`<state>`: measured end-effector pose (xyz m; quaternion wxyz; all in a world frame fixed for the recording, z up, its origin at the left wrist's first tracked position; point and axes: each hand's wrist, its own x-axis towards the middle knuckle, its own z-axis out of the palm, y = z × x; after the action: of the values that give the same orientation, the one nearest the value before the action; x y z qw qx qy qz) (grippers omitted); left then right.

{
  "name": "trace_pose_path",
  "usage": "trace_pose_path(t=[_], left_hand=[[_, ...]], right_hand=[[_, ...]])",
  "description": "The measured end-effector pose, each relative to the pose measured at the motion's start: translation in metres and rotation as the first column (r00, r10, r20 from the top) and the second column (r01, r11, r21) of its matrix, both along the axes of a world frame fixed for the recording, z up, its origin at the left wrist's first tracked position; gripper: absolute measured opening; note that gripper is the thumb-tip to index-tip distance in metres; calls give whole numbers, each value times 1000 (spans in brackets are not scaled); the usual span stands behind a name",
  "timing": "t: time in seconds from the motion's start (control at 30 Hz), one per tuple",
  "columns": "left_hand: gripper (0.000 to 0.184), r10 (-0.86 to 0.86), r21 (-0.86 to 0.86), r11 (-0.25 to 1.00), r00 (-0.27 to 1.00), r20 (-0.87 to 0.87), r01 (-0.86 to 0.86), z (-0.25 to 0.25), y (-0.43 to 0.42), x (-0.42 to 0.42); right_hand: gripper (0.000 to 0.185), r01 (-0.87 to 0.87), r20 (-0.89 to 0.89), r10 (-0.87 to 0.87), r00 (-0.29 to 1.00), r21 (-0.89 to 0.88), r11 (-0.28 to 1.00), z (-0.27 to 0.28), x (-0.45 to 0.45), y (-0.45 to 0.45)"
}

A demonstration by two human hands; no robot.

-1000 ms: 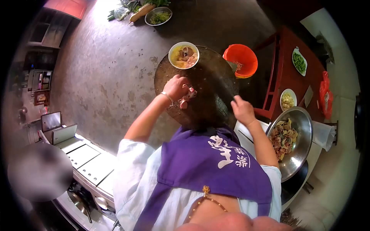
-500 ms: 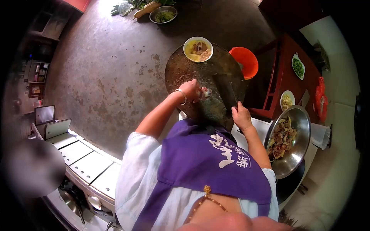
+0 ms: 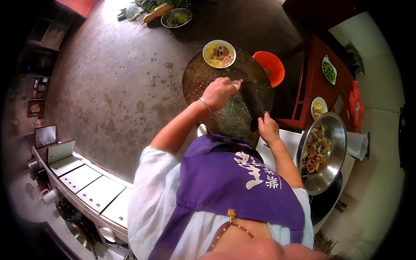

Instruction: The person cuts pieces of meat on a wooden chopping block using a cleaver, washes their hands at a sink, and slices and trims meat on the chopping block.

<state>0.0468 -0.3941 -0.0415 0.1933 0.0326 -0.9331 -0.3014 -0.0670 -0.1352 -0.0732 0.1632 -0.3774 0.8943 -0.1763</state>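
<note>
A round wooden chopping block [image 3: 197,71] stands in front of me, its top marked with scraps and wet patches. My left hand [image 3: 218,94], with a bangle at the wrist, is closed on a small pinkish-white piece of meat [image 3: 236,84] over the block. Most of that piece is hidden by the fingers. In my right hand [image 3: 269,129] is the handle of a dark cleaver [image 3: 252,100]. Its broad blade lies over the right part of the block, close beside the meat. At the block's far edge sits a white bowl [image 3: 219,54] of raw meat in yellowish liquid.
An orange-red bucket [image 3: 273,67] stands beyond the block's right side. Near my right arm is a large steel bowl [image 3: 340,143] of meat pieces. A red table [image 3: 312,86] bears plates of chopped food. Vegetables and a metal bowl [image 3: 176,18] lie on the far floor.
My left hand has moved farther out over the block, bringing the piece of meat up beside the cleaver blade. The cleaver stays in my right hand, and the whole view has shifted slightly.
</note>
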Motion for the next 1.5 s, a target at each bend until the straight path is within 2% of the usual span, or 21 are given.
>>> trace_pose_path(t=[0.07,0.13,0.17,0.27,0.5,0.57,0.67,0.77,0.87,1.07,1.17,1.27,1.37,1.5], left_hand=[[23,-32,-156,987,998,-53,24,-20,8,13],[24,-59,-246,968,996,-60,42,-38,14,33],[26,-76,-233,970,997,-16,70,-40,16,43],[26,-37,-202,979,996,-77,20,-53,22,57],[24,56,-80,995,994,-99,-64,-67,29,61],[26,118,-16,993,989,-92,-120,-72,31,57],[29,258,-47,963,959,-117,-265,-67,30,42],[36,299,-57,953,954,1,-299,-61,28,35],[44,250,31,967,962,109,-255,-66,25,32],[48,282,-24,959,958,49,-281,-55,32,41],[46,183,-93,978,983,-29,-185,-59,31,38],[42,130,-133,982,991,-40,-134,-83,29,29],[36,114,-87,988,986,-119,-125,-92,25,28],[32,61,-77,994,989,-136,-72,-96,23,26]], right_hand=[[31,0,46,-1,999,10,1000,-4,0,1],[27,-64,-14,64,998,-5,998,-1,1,0],[25,-94,-43,93,995,-10,996,1,3,0],[21,-119,-64,120,991,11,993,11,5,-3],[17,-258,-116,242,963,-157,953,34,31,-22],[17,-282,-100,272,957,-101,954,34,35,-30],[17,-259,-63,259,964,19,966,34,36,-37],[17,-208,-42,213,976,97,973,30,29,-35],[17,-213,-42,219,975,120,970,36,24,-31],[18,-233,-10,235,972,91,968,36,24,-28],[19,-232,5,233,972,95,968,38,23,-25],[19,-220,-8,221,975,80,972,39,22,-25],[19,-196,-33,199,979,76,978,42,16,-28],[18,-219,-14,221,975,81,972,48,22,-31]])
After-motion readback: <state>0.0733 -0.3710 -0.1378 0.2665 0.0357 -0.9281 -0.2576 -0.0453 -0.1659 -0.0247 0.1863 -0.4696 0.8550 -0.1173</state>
